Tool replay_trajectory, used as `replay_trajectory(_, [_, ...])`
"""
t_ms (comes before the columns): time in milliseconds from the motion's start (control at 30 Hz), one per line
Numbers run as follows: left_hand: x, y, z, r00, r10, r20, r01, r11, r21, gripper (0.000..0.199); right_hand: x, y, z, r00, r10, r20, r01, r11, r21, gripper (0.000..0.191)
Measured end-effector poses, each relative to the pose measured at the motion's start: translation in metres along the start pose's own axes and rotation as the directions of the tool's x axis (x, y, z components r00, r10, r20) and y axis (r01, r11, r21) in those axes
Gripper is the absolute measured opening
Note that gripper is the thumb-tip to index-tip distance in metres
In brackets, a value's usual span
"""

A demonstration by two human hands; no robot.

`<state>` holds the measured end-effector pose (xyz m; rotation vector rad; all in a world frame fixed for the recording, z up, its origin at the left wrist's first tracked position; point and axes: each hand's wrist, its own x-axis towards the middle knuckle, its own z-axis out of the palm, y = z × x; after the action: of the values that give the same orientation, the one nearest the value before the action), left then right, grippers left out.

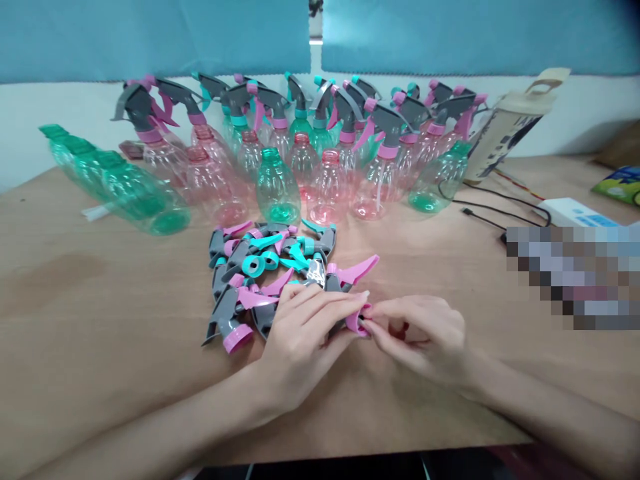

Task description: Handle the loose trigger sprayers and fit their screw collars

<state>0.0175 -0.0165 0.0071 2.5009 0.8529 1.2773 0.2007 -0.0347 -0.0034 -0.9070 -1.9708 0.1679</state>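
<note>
My left hand (305, 333) is closed around a grey and pink trigger spray head (354, 323), its pink collar facing right. At the collar's opening, the thumb and forefinger of my right hand (425, 333) pinch together. Whatever lies between those right fingertips is too small to make out. A pile of loose spray heads (240, 299), grey with pink or turquoise triggers and collars, lies just beyond and left of my left hand. Part of the pile is hidden behind that hand.
Clear green bottles (278, 187) and pink bottles (327, 187), several fitted with spray heads, stand behind the pile. Three green bottles (145, 193) line up at left. A white tumbler (510, 127), black cable (493, 200) and white box (580, 212) are at right. The table's (125, 320) front edge is near.
</note>
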Motion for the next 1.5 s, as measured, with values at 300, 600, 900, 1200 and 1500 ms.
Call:
replay_trajectory(300, [-0.006,0.007,0.003,0.988,-0.083,0.128,0.097,0.989,-0.110,0.033,0.004,0.003,-0.013,0.998,-0.011,-0.061,0.017,0.995,0.100,0.006])
replay_trajectory(600, [-0.003,0.007,0.001,0.976,-0.190,0.110,0.206,0.965,-0.162,0.032,-0.002,0.006,-0.010,0.999,-0.032,-0.013,0.034,0.985,0.172,0.010])
replay_trajectory(900, [-0.003,0.010,0.000,0.949,-0.299,0.102,0.314,0.930,-0.189,0.029,-0.006,0.010,-0.005,0.998,0.034,0.051,-0.047,0.960,0.276,0.053])
replay_trajectory(1200, [-0.004,0.008,0.000,0.961,-0.260,0.093,0.275,0.930,-0.242,0.036,-0.004,0.019,-0.008,0.963,0.077,0.258,-0.141,0.960,0.240,0.065])
replay_trajectory(1500, [-0.009,0.005,0.005,0.980,-0.188,0.060,0.197,0.945,-0.262,0.037,-0.004,0.014,-0.006,0.929,0.133,0.345,-0.213,0.955,0.204,0.047])
